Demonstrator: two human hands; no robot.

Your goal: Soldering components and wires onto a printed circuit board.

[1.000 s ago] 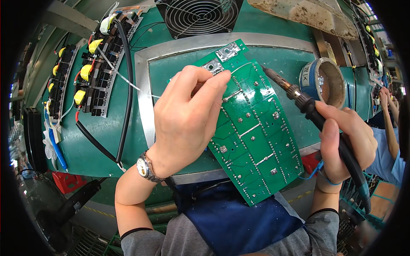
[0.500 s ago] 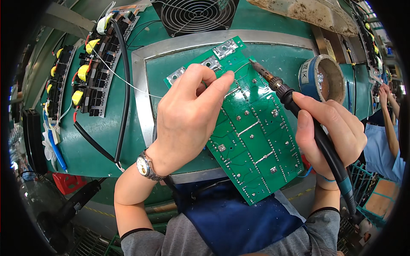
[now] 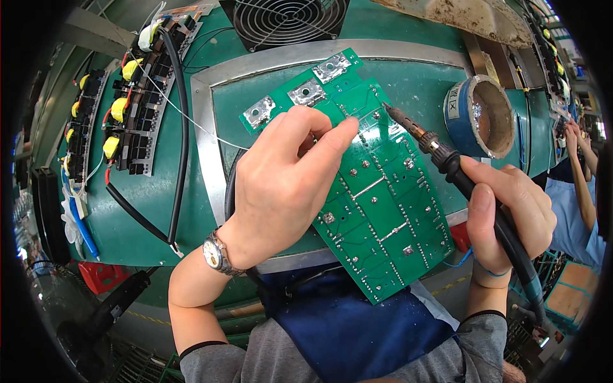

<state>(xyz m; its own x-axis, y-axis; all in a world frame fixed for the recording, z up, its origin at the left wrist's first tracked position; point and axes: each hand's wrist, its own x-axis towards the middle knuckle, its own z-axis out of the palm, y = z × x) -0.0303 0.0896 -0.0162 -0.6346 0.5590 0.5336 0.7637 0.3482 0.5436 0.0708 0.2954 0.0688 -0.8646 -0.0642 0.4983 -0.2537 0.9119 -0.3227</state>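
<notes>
A green circuit board lies tilted over the front of the bench, its solder joints facing up and three silvery pads along its far left edge. My right hand is closed round the black handle of a soldering iron. The iron's dark tip is at the far right part of the board, by some joints. Over the board's left side, my left hand pinches a thin solder wire, whose end reaches toward the tip. More wire trails off behind that hand to the upper left. Whether tip and wire touch is too fine to tell.
A round blue-sided pot stands to the right of the board. A black fan is at the back. Assemblies with yellow-wrapped coils and thick black cables occupy the left. Another person's arms show at far right.
The iron's tip has moved slightly right and nearer to me along the board, and my right hand has shifted right. My left hand with the wire has followed a little to the right.
</notes>
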